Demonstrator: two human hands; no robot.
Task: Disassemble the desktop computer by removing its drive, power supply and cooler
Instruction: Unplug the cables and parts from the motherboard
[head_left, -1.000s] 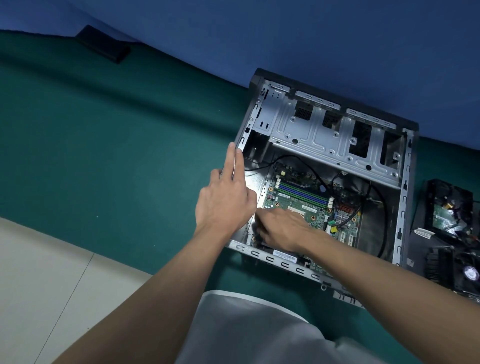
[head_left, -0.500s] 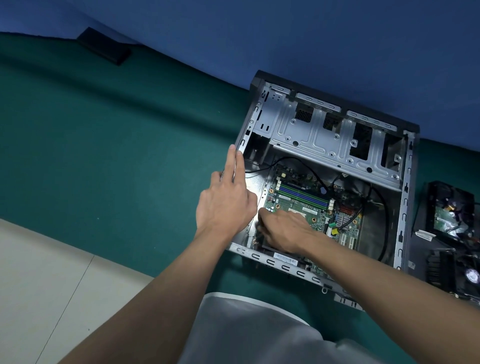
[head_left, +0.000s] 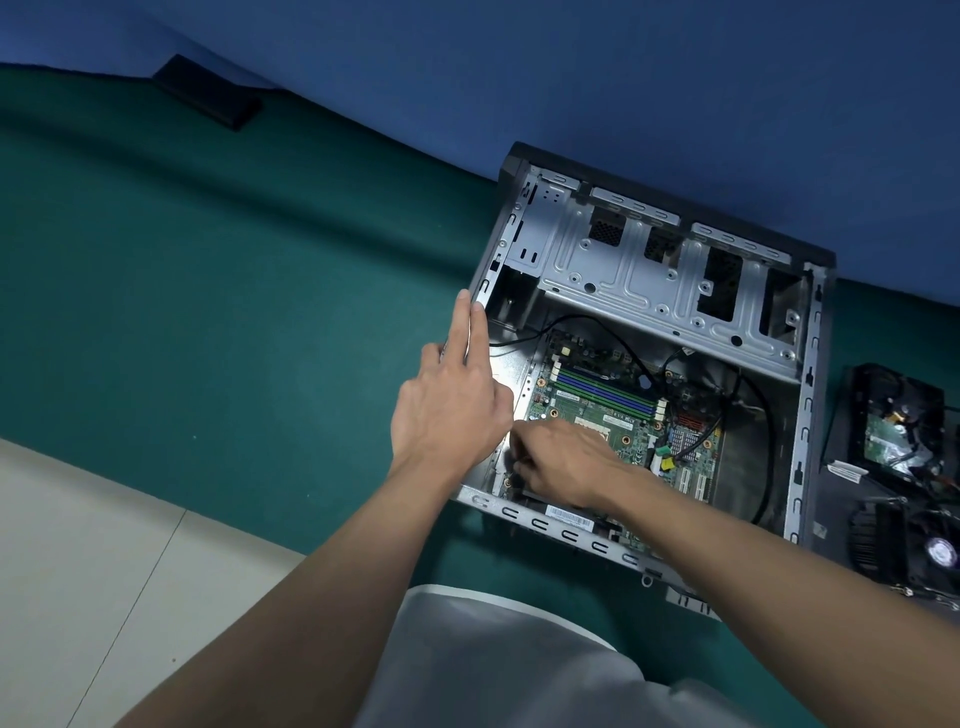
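The open desktop case (head_left: 670, 270) lies on its side on a green mat. Its green motherboard (head_left: 613, 410) is exposed, and the drive cage above it is bare metal. My left hand (head_left: 452, 405) rests on the case's left wall with its fingers straight along the rim. My right hand (head_left: 561, 462) reaches inside to the motherboard's lower left corner with its fingers curled down. What those fingers touch is hidden. A removed drive (head_left: 893, 431) and a black cooler with a fan (head_left: 914, 551) lie on the mat to the right of the case.
A black cable (head_left: 763, 415) loops across the right side of the case's interior. A flat black object (head_left: 208, 93) lies at the mat's far left edge, by the blue wall. Pale floor tiles (head_left: 78, 545) begin at the mat's near left edge.
Both hands stay almost where they were. The right hand's fingers shift slightly at the board's lower left corner.
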